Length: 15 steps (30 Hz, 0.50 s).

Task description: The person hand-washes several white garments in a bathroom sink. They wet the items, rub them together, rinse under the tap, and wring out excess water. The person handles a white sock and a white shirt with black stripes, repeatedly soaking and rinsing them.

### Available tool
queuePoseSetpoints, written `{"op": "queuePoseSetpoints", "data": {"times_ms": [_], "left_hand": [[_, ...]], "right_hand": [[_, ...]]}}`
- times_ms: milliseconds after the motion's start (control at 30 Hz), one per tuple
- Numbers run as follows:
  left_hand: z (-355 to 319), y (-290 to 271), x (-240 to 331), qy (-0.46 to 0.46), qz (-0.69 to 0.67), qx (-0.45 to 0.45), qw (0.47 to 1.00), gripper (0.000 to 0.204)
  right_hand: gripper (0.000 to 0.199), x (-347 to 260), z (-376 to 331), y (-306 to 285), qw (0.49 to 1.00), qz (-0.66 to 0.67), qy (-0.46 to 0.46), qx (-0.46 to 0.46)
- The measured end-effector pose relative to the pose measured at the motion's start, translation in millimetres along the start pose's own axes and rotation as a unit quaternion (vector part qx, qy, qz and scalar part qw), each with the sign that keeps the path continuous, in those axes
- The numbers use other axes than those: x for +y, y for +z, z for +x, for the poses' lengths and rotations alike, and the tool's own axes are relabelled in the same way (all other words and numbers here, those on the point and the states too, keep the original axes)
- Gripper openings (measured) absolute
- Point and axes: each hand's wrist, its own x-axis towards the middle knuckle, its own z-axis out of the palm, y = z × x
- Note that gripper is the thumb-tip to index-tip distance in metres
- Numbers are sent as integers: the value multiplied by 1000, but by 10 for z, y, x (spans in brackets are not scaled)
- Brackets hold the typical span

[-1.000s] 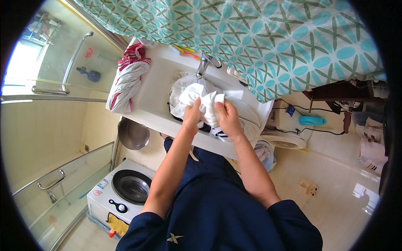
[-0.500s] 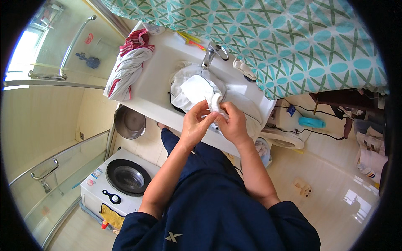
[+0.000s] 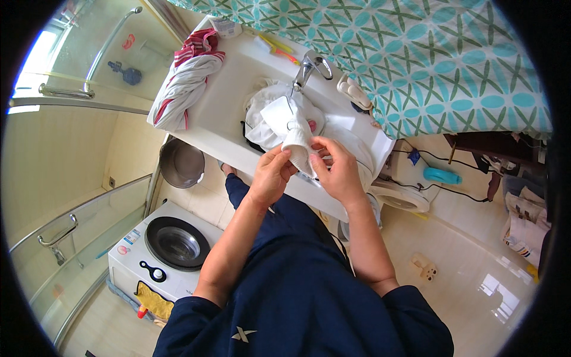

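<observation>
My left hand (image 3: 271,177) and my right hand (image 3: 341,174) pinch opposite edges of the ribbed opening of a white sock (image 3: 296,140), above the front of the sink. A thin dark line runs along the sock. Its opening is spread toward me, and its far end hangs over wet white cloth (image 3: 259,106) in the basin. Black fabric (image 3: 254,143) shows beside that cloth. The chrome faucet (image 3: 307,70) stands just beyond the sock.
A twisted red-and-white garment (image 3: 190,80) lies over the white sink's left end (image 3: 209,113). Brushes (image 3: 277,49) rest on its back ledge. A patterned curtain (image 3: 440,65) hangs at the right. Below are a metal pot (image 3: 181,165) and a front-loading washer (image 3: 128,262).
My hands have moved apart, and the sock's bunched opening is now stretched wider between them. The view has shifted slightly.
</observation>
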Motion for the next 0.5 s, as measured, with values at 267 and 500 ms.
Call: {"op": "queuePoseSetpoints", "data": {"times_ms": [267,500], "left_hand": [[37,-40,-156,68,196,101,973,27],[-80,61,-176,111,-90,50,988,23]], "right_hand": [[36,15,-76,101,977,-138,-141,85],[38,46,-212,142,975,22,-40,216]]}}
